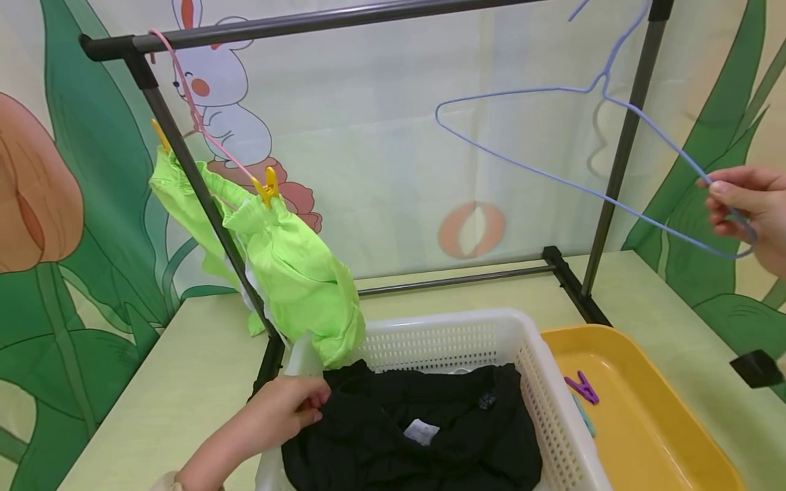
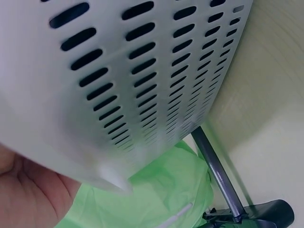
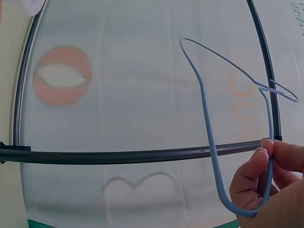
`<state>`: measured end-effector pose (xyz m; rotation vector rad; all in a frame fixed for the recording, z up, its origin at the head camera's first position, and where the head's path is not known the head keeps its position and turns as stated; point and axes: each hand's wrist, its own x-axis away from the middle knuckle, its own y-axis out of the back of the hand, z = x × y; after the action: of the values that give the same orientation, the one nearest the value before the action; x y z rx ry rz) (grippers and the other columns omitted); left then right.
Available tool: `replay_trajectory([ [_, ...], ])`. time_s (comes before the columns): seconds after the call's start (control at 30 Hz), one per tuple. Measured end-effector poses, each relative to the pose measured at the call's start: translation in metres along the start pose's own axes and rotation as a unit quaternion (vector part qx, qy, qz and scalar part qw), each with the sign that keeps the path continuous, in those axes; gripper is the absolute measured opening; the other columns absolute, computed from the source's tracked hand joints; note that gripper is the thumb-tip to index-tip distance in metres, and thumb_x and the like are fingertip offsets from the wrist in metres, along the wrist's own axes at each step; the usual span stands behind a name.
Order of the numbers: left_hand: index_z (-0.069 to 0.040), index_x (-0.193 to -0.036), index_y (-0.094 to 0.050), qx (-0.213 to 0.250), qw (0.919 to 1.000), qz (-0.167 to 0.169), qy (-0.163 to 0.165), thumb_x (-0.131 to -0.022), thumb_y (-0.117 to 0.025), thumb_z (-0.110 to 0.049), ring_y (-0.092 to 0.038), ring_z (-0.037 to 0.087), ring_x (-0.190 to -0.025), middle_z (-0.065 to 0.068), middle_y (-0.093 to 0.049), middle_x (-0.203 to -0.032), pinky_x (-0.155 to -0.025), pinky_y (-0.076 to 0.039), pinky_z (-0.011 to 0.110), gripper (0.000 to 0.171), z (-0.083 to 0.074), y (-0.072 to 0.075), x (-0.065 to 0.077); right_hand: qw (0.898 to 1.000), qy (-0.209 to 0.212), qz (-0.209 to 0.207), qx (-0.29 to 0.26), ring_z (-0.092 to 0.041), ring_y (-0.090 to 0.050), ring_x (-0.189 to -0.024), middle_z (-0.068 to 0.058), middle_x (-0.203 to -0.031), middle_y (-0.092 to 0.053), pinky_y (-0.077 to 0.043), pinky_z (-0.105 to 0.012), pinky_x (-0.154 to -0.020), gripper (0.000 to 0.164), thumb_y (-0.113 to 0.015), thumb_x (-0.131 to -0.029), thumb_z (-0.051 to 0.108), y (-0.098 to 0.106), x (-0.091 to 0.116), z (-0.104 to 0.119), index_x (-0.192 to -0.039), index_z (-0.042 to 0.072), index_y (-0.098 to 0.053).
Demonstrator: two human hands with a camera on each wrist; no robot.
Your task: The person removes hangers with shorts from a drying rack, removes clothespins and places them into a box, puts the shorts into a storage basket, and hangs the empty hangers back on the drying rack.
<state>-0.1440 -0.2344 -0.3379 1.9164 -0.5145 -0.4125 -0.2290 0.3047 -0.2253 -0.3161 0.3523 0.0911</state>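
My right hand pinches one end of a blue clothes hanger between thumb and fingers. The hanger is bare and held up in front of the rack. In the right wrist view the same hand grips the hanger's side. My left hand lies over the left rim of a white perforated basket, its fingers loosely bent beside a black garment with a white label. The cloth by those fingers is not lifted. In the left wrist view part of the left hand shows below the basket's rim.
Lime-green shorts hang by yellow clothespins from a pink hanger at the left of a dark rack. A yellow tray with a purple clothespin is right of the basket. A black object shows at far right.
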Motion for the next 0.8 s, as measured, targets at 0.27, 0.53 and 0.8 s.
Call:
replay_trajectory([
  [0.27,-0.014,-0.080,-0.056,0.004,0.9999,0.014,-0.007,-0.075,-0.066,-0.006,-0.048,0.002,-0.065,-0.010,-0.054,-0.071,-0.059,-0.042,0.021,0.013,-0.001,-0.002,-0.002,0.999,-0.006,-0.031,-0.002,-0.010,-0.054,-0.047,-0.003,-0.060,-0.060,-0.044,-0.018,-0.040,0.019,-0.050,-0.087,0.000,0.003,-0.006,0.007,-0.080,0.004,-0.067],
  [0.53,-0.015,-0.079,-0.056,0.002,0.9997,0.018,-0.015,-0.075,-0.066,-0.007,-0.047,0.001,-0.064,-0.011,-0.054,-0.069,-0.058,-0.041,0.021,0.014,-0.001,-0.003,-0.003,0.999,-0.007,-0.051,-0.011,-0.010,-0.053,-0.046,-0.003,-0.059,-0.059,-0.044,-0.019,-0.039,0.017,-0.050,-0.087,0.002,0.005,-0.014,0.014,-0.080,0.005,-0.064],
  [0.8,-0.016,-0.079,-0.056,-0.005,0.9997,0.018,-0.017,-0.075,-0.066,-0.007,-0.047,0.002,-0.064,-0.011,-0.054,-0.069,-0.058,-0.041,0.021,0.014,-0.001,-0.003,-0.003,0.998,-0.013,-0.055,-0.034,-0.011,-0.055,-0.046,-0.005,-0.060,-0.059,-0.045,-0.020,-0.039,0.015,-0.049,-0.088,0.002,0.004,-0.023,0.019,-0.082,0.004,-0.062],
])
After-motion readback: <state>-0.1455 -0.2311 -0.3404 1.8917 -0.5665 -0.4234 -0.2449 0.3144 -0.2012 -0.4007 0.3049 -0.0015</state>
